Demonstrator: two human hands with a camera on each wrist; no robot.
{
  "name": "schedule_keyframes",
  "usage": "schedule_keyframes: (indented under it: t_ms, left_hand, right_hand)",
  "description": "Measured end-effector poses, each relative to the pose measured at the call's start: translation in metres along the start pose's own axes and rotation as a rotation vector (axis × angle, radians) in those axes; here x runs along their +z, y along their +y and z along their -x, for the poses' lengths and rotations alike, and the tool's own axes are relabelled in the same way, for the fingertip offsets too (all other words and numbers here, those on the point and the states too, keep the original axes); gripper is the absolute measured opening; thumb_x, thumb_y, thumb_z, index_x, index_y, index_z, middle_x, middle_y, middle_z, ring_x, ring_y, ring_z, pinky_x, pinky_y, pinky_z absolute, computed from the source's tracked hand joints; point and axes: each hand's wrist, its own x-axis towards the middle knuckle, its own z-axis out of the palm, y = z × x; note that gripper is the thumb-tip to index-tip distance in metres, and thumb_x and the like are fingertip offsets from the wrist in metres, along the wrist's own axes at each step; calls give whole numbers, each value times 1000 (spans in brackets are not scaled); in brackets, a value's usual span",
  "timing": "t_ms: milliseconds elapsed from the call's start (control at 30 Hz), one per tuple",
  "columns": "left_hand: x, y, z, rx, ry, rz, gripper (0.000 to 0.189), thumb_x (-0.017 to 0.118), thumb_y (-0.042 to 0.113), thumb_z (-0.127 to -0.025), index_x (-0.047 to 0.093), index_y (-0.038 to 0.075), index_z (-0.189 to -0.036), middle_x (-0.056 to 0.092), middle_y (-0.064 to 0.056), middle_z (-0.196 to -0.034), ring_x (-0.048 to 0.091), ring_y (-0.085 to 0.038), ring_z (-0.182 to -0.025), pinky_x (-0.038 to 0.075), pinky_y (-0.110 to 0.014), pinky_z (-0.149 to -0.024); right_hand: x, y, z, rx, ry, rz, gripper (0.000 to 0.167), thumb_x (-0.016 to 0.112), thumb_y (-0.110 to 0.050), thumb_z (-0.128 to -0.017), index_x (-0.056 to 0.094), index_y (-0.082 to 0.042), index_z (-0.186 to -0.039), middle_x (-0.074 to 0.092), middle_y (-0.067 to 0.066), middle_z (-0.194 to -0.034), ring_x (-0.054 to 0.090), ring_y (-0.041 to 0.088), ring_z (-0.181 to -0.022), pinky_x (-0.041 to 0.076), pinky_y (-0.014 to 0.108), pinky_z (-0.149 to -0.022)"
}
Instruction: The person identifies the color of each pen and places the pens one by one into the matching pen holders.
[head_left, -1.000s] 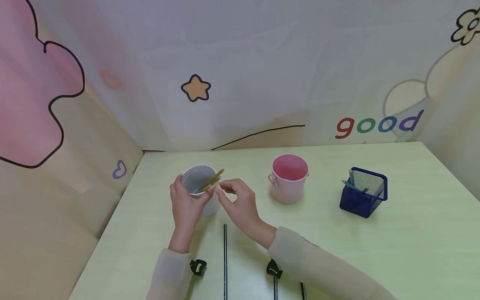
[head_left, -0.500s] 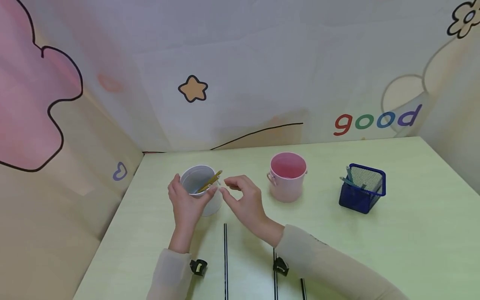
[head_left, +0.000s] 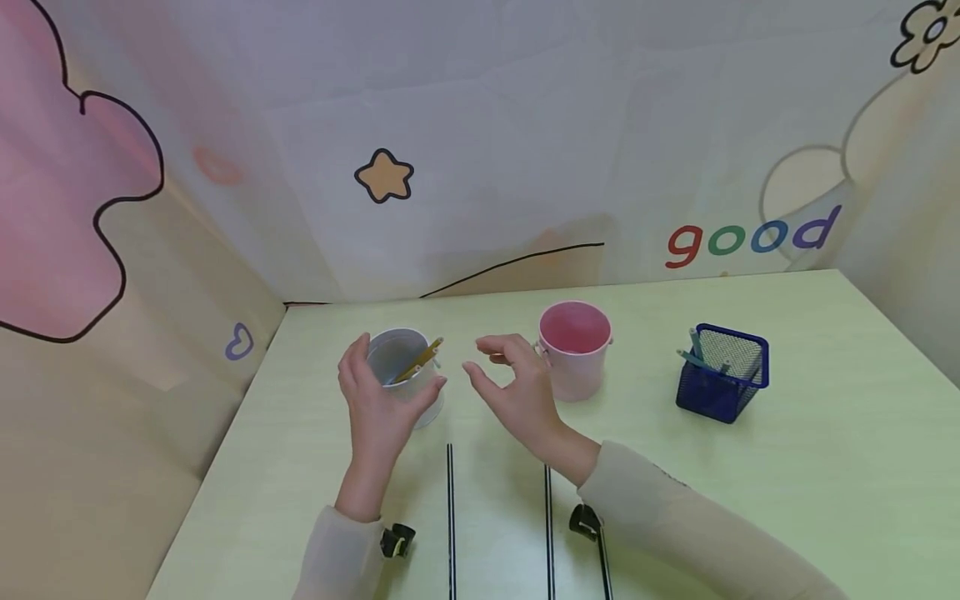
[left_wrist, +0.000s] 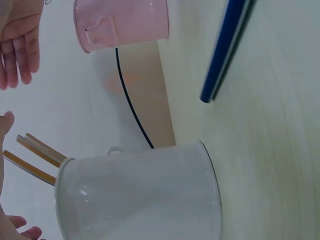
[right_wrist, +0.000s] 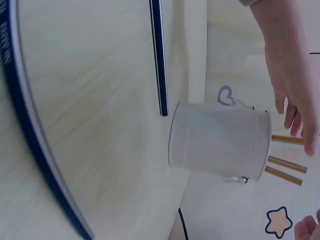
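A white bucket (head_left: 431, 412) stands upright on the table, several yellow pencil-like sticks (head_left: 418, 362) leaning out over its rim. My left hand (head_left: 377, 412) is spread around the near side of the rim, thumb and fingers wide apart. In the right wrist view that left hand (right_wrist: 292, 75) hovers beyond the rim, next to the sticks, without gripping the bucket (right_wrist: 220, 140). To the right, my right hand (head_left: 528, 400) is in the air between the white bucket and a pink bucket (head_left: 576, 373), fingers loosely bent and holding nothing.
A dark blue mesh basket (head_left: 708, 400) with several teal sticks (head_left: 696, 343) stands at the right. Long dark strips (head_left: 452, 517) run along the front of the table (head_left: 810, 492). A printed cloth (head_left: 495, 150) hangs behind.
My right hand has drawn away to the right from the white bucket's rim. The left thumb and fingers have spread and come off the bucket, which stays in place.
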Motion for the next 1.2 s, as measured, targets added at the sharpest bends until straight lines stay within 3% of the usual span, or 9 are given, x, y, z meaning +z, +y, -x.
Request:
schedule_keyframes:
  t_ms: [233, 500, 667, 833, 1000, 1100, 1200]
  left_hand:
    - [-3, 15, 8, 117, 88, 15, 84, 84, 21, -67, 37, -3, -133, 39, -21, -132, 35, -34, -124, 40, -52, -96]
    - [-7, 29, 24, 166, 133, 17, 70, 78, 17, -71, 42, -5, -127, 45, -22, -126, 42, -33, -118, 46, -44, -89]
    - [-8, 32, 36, 192, 97, -20, 65, 76, 16, -72, 44, -5, -125, 49, -23, -117, 48, -33, -109, 48, -42, -83]
    - [-7, 30, 45, 209, 48, -55, 59, 77, 12, -72, 48, -4, -120, 54, -19, -109, 53, -29, -101, 51, -43, -76]
    - [-9, 28, 51, 205, -8, -117, 56, 79, 15, -71, 50, -2, -117, 56, -17, -105, 56, -28, -96, 53, -42, -71]
    - [-12, 29, 55, 190, -52, -145, 55, 78, 18, -72, 51, -1, -116, 57, -16, -104, 57, -28, -96, 54, -43, -70]
    - [-13, 30, 59, 158, -100, -163, 55, 78, 20, -73, 50, 0, -115, 57, -14, -104, 57, -28, -97, 54, -43, -68]
  right_hand:
    - [-17, 12, -5, 3, 14, 23, 38, 77, -3, -75, 60, 5, -108, 65, 18, -105, 60, 29, -100, 53, 42, -83]
    - [-33, 17, -8, 144, -36, 88, 51, 80, -10, -75, 57, 5, -118, 60, 19, -115, 56, 31, -110, 50, 44, -92]
    - [-42, 25, -8, 221, -40, 138, 56, 81, -13, -74, 56, 4, -120, 58, 18, -117, 53, 31, -113, 47, 46, -95]
    - [-49, 35, -6, 255, 10, 175, 57, 83, -13, -72, 56, 4, -119, 57, 20, -118, 54, 33, -112, 48, 52, -93]
    - [-56, 46, -7, 217, 51, 188, 54, 82, -11, -71, 56, 3, -116, 57, 20, -116, 54, 35, -108, 53, 52, -83]
    - [-59, 51, -10, 169, 69, 218, 55, 82, -11, -70, 55, 4, -116, 56, 21, -116, 53, 35, -108, 52, 51, -83]
    - [-63, 55, -12, 176, 63, 253, 60, 83, -14, -70, 54, 2, -120, 54, 21, -119, 52, 34, -109, 52, 51, -84]
